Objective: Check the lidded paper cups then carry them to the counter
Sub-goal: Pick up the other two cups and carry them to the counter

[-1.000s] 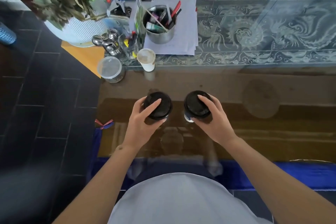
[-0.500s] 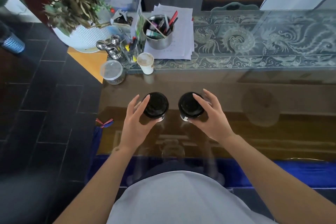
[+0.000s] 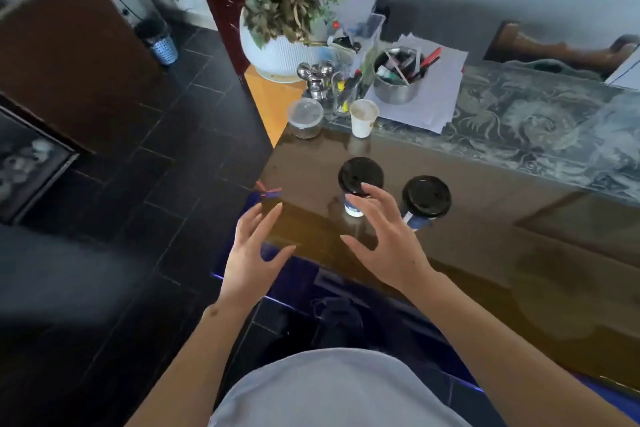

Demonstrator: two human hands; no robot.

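Note:
Two paper cups with black lids stand upright side by side on the glossy brown counter (image 3: 485, 218): the left cup (image 3: 360, 177) and the right cup (image 3: 426, 197). My right hand (image 3: 384, 239) hovers just in front of the left cup with fingers spread, holding nothing; its fingertips overlap the cup's lid edge in the view. My left hand (image 3: 254, 253) is off the counter's left corner, fingers spread and empty, apart from both cups.
A small open white cup (image 3: 363, 118), a clear lidded jar (image 3: 305, 117), a metal tin of pens (image 3: 398, 80), papers and a potted plant (image 3: 284, 24) crowd the counter's far left. Dark tiled floor (image 3: 156, 184) lies to the left.
Both hands have let go of the cups and drawn back toward me and to the left. The cups stay standing on the counter. The view has swung left.

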